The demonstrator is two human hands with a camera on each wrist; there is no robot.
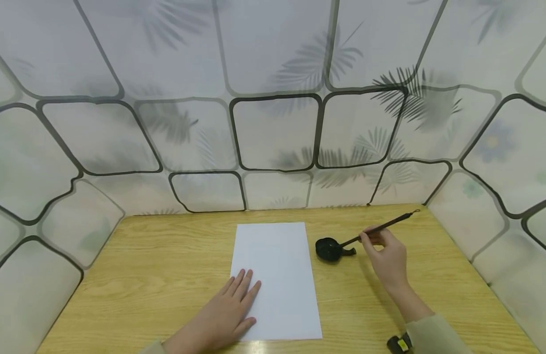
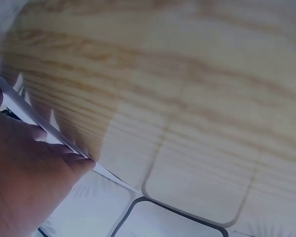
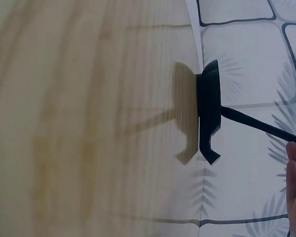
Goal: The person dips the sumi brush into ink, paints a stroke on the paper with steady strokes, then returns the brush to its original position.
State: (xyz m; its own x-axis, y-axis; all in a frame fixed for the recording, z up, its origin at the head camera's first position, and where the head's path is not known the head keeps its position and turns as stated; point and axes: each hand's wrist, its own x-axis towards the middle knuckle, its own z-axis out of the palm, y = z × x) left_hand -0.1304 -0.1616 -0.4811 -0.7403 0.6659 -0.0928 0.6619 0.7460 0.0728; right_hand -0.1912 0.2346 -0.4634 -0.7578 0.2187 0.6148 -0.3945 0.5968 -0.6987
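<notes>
A sheet of white paper [image 1: 282, 280] lies upright on the wooden table. My left hand [image 1: 224, 309] rests on its lower left edge, fingers straight and slightly spread; in the left wrist view this hand [image 2: 29, 173] presses along the paper's edge. My right hand [image 1: 390, 258] pinches a dark calligraphy brush [image 1: 388, 224] at its middle, the looped end pointing up and right. The brush's lower end reaches into a small black ink dish [image 1: 328, 250] right of the paper. From the side, the right wrist view shows the dish [image 3: 209, 94] with the brush [image 3: 259, 125] slanting into it, bristles hidden.
Wood-grain tabletop [image 1: 166, 265] spreads around the paper. Patterned fabric walls [image 1: 277, 132] with dark outlines and leaf prints close in the back and both sides. A black device [image 1: 399, 343] sits at the right wrist, by the sleeve [image 1: 439, 334].
</notes>
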